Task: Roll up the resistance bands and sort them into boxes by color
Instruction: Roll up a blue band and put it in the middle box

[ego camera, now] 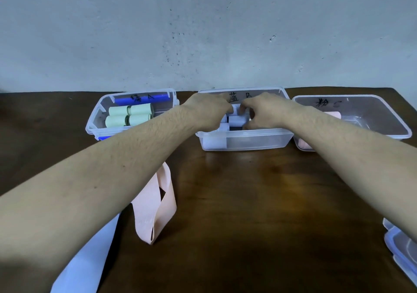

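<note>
Three clear plastic boxes stand in a row at the back of the table. The left box (94, 121) holds several rolled green bands (129, 116). Both my hands reach into the middle box (259, 139), which holds pale blue rolls (235, 120). My left hand (208, 109) and my right hand (259, 109) have curled fingers pinching one pale blue roll (236, 110) between them. The right box (383, 132) holds a rolled pink band (334, 114). An unrolled pink band (155, 202) lies on the table under my left forearm, and an unrolled pale blue band (88, 261) lies at the bottom left.
The dark wooden table (259, 202) ends at a grey wall behind the boxes. A blue lid clip (144, 99) shows on the left box's far side. Stacked clear lids (401, 252) sit at the right edge of the table.
</note>
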`<move>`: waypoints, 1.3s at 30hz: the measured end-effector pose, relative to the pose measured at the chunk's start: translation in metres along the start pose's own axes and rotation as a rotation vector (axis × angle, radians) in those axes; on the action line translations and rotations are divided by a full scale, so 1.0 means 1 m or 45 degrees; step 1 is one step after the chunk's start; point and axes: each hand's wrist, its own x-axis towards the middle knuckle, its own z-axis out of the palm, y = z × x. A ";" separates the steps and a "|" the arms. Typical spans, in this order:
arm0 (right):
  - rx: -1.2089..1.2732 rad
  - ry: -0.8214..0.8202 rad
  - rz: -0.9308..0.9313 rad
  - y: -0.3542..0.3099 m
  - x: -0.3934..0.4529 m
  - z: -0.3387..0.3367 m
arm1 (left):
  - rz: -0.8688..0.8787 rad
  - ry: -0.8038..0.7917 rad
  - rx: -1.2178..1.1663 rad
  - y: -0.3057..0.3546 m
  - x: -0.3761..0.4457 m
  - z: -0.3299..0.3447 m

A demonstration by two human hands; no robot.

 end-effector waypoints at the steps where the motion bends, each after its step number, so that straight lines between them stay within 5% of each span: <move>1: 0.009 0.009 -0.006 0.000 -0.002 0.000 | -0.018 0.002 -0.007 0.001 -0.003 -0.002; 23: 0.175 0.308 -0.426 -0.080 -0.076 -0.019 | -0.338 0.527 -0.364 0.040 -0.158 -0.005; 32: 0.185 0.147 -0.379 -0.171 -0.124 0.015 | -0.453 0.138 -0.605 0.006 -0.269 0.038; 39: 0.182 0.096 -0.307 -0.222 -0.149 0.039 | -0.565 0.017 -0.261 -0.009 -0.327 0.075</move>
